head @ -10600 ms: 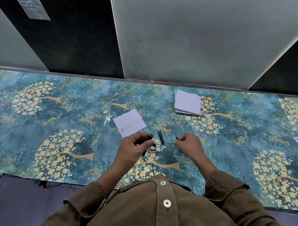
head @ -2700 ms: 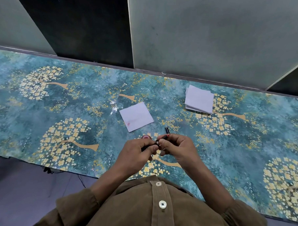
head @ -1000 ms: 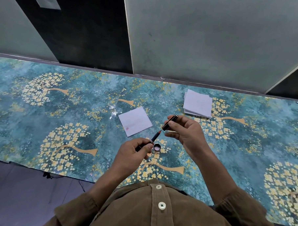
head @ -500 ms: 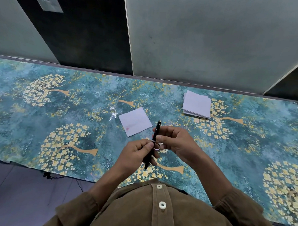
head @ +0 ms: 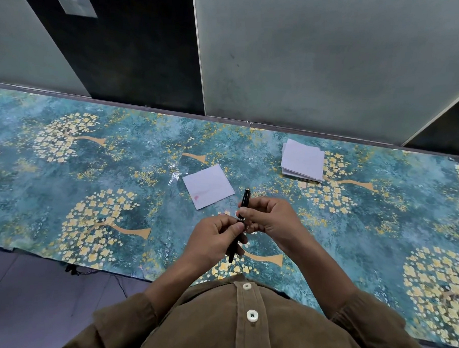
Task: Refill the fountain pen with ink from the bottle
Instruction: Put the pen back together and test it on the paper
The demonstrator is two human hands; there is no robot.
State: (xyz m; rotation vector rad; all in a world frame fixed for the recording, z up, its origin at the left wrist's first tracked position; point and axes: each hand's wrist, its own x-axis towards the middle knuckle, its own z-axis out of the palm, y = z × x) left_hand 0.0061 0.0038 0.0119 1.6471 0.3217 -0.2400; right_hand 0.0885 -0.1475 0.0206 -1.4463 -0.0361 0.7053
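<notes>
A slim black fountain pen (head: 245,198) with a gold tip stands almost upright between my hands over the table's front middle. My left hand (head: 211,240) grips its lower half, and the pen's bottom end pokes out below my fingers. My right hand (head: 270,219) pinches the upper barrel with curled fingers near a silver ring at the joint. The two hands touch each other. The ink bottle is hidden behind my hands.
A single white paper square (head: 208,186) with a small red ink stain lies just beyond the hands. A stack of white paper squares (head: 302,164) sits at the back right. The teal flowered table cover (head: 91,181) ends at a wall panel behind.
A second ago my hands were apart, each with one pen part, above the open bottle. They have come together and the two parts now form one straight pen.
</notes>
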